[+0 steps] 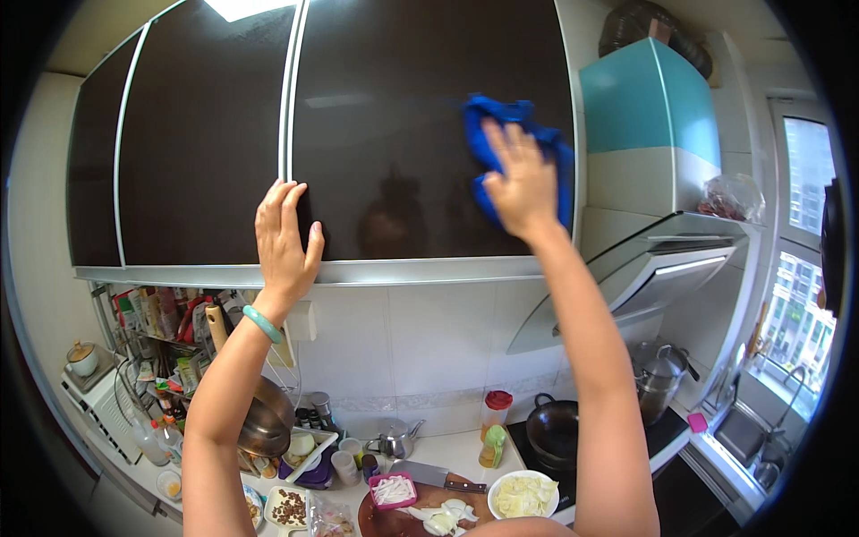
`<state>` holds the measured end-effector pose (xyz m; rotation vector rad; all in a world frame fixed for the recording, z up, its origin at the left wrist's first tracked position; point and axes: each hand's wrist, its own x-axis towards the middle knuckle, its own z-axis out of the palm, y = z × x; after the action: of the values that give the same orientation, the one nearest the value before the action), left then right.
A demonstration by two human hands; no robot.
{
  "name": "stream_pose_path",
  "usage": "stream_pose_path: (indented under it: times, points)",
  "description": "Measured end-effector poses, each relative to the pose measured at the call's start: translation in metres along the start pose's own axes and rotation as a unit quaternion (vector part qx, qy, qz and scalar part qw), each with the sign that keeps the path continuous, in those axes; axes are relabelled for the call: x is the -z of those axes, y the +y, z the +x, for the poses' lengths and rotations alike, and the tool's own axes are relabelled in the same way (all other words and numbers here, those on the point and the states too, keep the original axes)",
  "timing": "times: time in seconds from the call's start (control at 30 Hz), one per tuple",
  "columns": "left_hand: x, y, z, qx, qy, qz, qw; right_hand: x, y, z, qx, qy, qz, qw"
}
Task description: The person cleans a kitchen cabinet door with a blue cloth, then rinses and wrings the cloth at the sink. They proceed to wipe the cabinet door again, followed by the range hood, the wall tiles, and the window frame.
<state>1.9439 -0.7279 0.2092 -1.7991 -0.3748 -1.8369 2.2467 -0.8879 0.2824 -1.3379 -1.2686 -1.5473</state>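
Observation:
My right hand [522, 178] presses a blue cloth [490, 134] flat against the right part of a dark glossy wall cabinet door [402, 134]; the hand is slightly blurred and its fingers are spread over the cloth. My left hand [285, 231], with a green bangle [262, 324] on the wrist, holds nothing and rests against the cabinet front, its fingertips at the pale metal strip [288, 101] between two doors. The silvery bottom rail [416, 270] of the cabinet runs behind the left palm.
Below are a cleaver [429, 474] on a wooden board [382, 520], a pink tray of white strips [392, 491], a bowl of cut cabbage [523, 495], a steel kettle [394, 437] and a wok [553, 426]. A range hood [671, 275] angles out at right; a shelf rack with packets stands at left.

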Motion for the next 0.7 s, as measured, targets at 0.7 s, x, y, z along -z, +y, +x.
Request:
stream_pose_path:
  times: [0.7]
  points:
    - [-0.005, -0.005, -0.008, -0.017, 0.037, -0.002, 0.999, -0.027, -0.081, 0.063, 0.191, -0.002, 0.054, 0.98]
